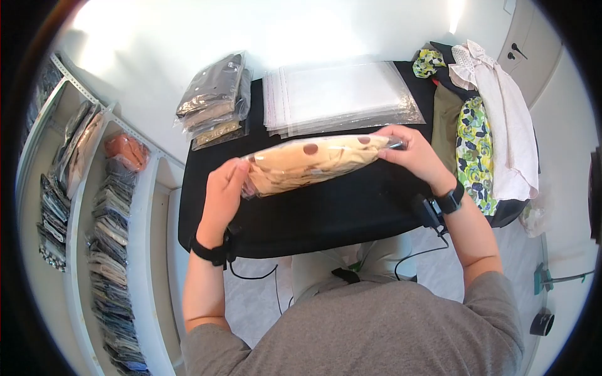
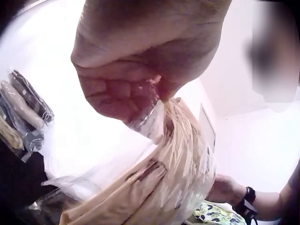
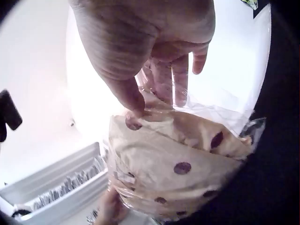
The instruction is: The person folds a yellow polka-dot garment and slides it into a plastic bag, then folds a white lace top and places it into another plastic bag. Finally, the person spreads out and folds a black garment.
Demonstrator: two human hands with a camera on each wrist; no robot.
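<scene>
1. Head view: at centre, the left hand point(image 1: 224, 191) and the right hand point(image 1: 417, 155) are pinching opposite ends of a cream, brown-dotted cloth bundle in clear plastic point(image 1: 313, 164), holding it above the black-covered table point(image 1: 295, 219).
2. Left wrist view: at top centre, the left hand's fingers are curling round the plastic at the bundle's end; the bundle is filling the lower middle.
3. Right wrist view: the right thumb is pressing the bundle, lower centre, fingers extending behind the plastic.
</scene>
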